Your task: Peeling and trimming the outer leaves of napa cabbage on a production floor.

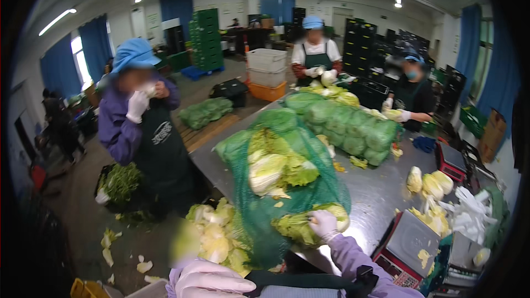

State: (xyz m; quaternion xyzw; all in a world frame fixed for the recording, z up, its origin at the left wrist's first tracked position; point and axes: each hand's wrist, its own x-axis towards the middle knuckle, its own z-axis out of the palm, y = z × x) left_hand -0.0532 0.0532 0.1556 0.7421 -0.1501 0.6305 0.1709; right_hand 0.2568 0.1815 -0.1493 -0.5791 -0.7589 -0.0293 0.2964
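Observation:
My right hand (324, 223), in a white glove, is curled on a napa cabbage (292, 225) lying at the near edge of the metal table. A small dark-and-orange bit shows at its fingers; I cannot tell what it is. My left hand (215, 280), also gloved, is low in front of my body with its fingers together; its palm side is hidden. Just beyond it is a blurred yellow-green shape (184, 240), perhaps a leaf. A green mesh sack (265, 219) spreads open across the table, with more napa cabbages (267, 169) on and inside it.
Loose leaves (215, 244) heap at the table's near left. A full mesh sack (348, 126) lies farther back. Red-based scales (412, 244) and trimmed cabbages (432, 184) stand at right. Co-workers stand at left (145, 124), far side (316, 51) and right (412, 93).

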